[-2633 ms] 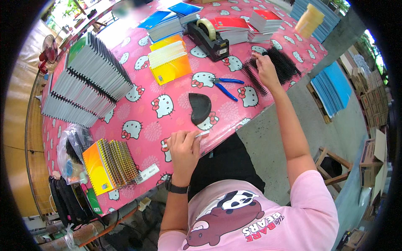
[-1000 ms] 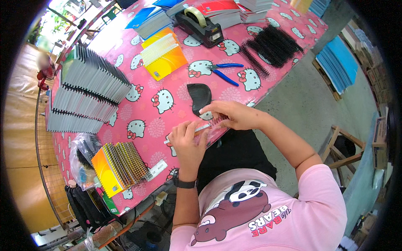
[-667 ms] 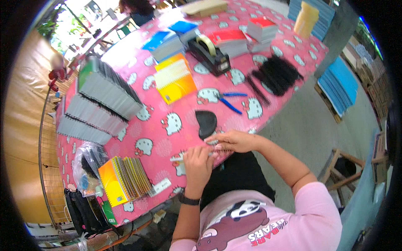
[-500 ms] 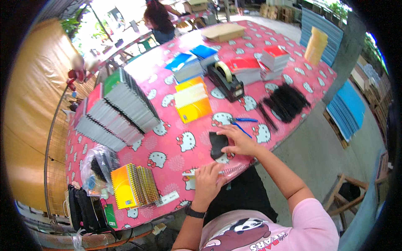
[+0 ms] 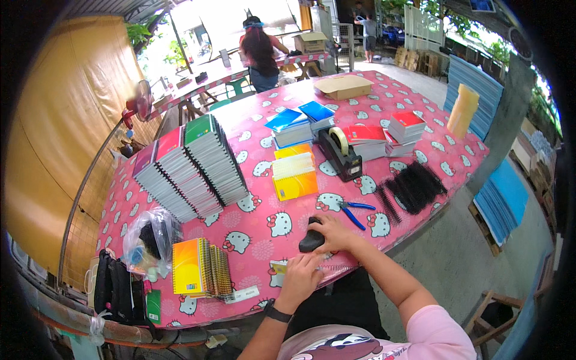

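Curling round the pad (image 5: 309, 242), the right hand (image 5: 333, 233) grips it while the left hand (image 5: 302, 277), on the pad's near side, arches over a notebook (image 5: 277, 267), hold unclear.

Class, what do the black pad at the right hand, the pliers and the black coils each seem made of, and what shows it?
Black pad: perhaps rubber or foam, judging by its dark, mostly dull surface.
Pliers: probably metal at the dark head, with smooth-looking blue grips, plastic or rubber.
Black coils: likely plastic or coated wire; the thin loops look evenly black.
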Available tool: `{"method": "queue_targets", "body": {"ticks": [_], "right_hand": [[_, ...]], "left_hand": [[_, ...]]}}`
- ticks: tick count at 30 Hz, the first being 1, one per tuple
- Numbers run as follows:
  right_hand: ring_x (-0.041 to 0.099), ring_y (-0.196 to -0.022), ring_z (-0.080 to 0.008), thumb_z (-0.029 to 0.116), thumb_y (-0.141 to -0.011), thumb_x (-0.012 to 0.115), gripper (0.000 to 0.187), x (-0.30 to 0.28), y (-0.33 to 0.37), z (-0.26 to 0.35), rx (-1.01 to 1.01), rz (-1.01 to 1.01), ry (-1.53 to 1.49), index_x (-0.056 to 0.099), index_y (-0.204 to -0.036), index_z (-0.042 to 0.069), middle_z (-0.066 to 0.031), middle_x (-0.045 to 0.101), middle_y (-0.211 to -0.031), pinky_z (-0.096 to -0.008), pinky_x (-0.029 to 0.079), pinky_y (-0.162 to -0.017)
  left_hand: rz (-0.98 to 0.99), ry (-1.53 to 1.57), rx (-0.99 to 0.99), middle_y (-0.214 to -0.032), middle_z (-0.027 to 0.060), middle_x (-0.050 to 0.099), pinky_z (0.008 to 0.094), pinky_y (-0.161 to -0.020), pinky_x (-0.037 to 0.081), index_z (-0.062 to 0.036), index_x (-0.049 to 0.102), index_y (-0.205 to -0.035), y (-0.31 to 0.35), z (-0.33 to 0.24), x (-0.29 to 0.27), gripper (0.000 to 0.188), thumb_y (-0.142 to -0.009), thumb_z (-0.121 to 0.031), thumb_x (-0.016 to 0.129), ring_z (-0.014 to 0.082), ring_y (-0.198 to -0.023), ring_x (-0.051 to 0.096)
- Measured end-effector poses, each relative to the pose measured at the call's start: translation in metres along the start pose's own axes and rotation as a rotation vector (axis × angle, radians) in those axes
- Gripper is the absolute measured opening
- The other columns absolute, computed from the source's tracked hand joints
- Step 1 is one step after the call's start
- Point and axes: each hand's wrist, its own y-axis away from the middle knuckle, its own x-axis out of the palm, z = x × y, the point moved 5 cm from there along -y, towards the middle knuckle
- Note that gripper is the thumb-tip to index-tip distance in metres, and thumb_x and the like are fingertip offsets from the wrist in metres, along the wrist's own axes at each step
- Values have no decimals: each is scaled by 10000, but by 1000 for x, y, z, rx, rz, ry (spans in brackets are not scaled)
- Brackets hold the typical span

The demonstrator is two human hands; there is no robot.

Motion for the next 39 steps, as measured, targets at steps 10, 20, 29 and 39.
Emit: {"method": "queue_targets", "body": {"ticks": [10,20,29,39], "right_hand": [[499,-1110,-259,449,-734,676,540,-18,62,-3,213,45,-1033,610,-1118,75,-150,584,-1116,-397,374,-942],[552,-1015,-265,381,-759,661,412,-33,66,38,149,97,-883,663,-1018,62,-140,623,-1041,-378,373,-930],[583,-965,-237,356,-749,685,376,-32,49,53,-45,122,-777,672,-981,60,-129,641,-973,-363,431,-858],[532,-1027,-223,476,-744,634,526,-18,37,42,166,241,-843,645,-1005,20,-85,615,-1022,-361,383,-907]], "left_hand": [[-142,-249,-43,-860,16,588,503,-939,238,-128,643,-837,8,1,-19,246,-691,-312,713,205,-944,531],[-77,-183,-138,-811,-9,583,556,-943,184,-138,649,-769,28,25,-8,250,-610,-293,766,189,-924,529],[-142,-163,-164,-867,30,567,534,-946,218,-104,575,-984,32,34,-5,480,-629,-354,780,222,-919,533],[-248,692,-559,-973,33,466,279,-814,433,-87,407,-1049,62,99,27,567,-641,-55,799,128,-918,484]]}}
